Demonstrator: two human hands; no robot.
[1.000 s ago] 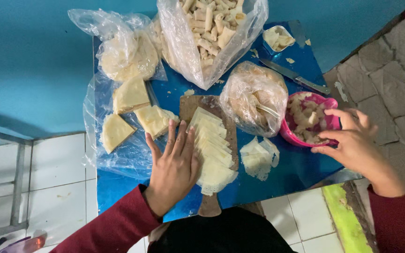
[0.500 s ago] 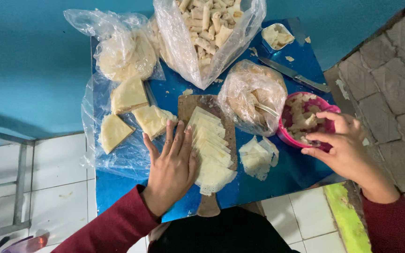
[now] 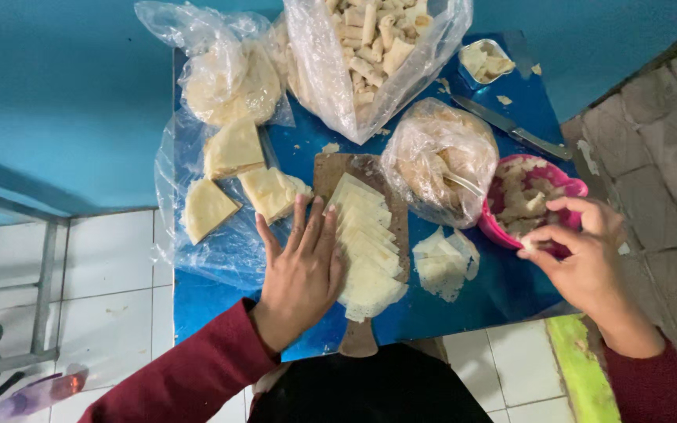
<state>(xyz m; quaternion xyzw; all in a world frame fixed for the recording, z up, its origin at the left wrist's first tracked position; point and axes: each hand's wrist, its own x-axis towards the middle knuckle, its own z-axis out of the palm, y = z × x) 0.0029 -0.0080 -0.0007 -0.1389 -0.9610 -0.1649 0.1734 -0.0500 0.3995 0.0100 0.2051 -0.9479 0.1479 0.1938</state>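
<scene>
Over on the left of the blue table [image 3: 503,282], folded wrappers [image 3: 233,147] lie on clear plastic [image 3: 213,251], and next to them the left hand [image 3: 301,270] rests flat with fingers spread, gripping nothing, its fingertips against a fanned stack of thin wrappers [image 3: 366,247] on a wooden cutting board [image 3: 331,168]. Further right sit a small heap of wrappers [image 3: 444,262], a bag of filling [image 3: 436,157] and a knife [image 3: 511,129]. At the far right, the right hand [image 3: 581,262] hovers at the near rim of a pink bowl [image 3: 570,188], fingertips pinched on a small bit of filling [image 3: 528,244].
</scene>
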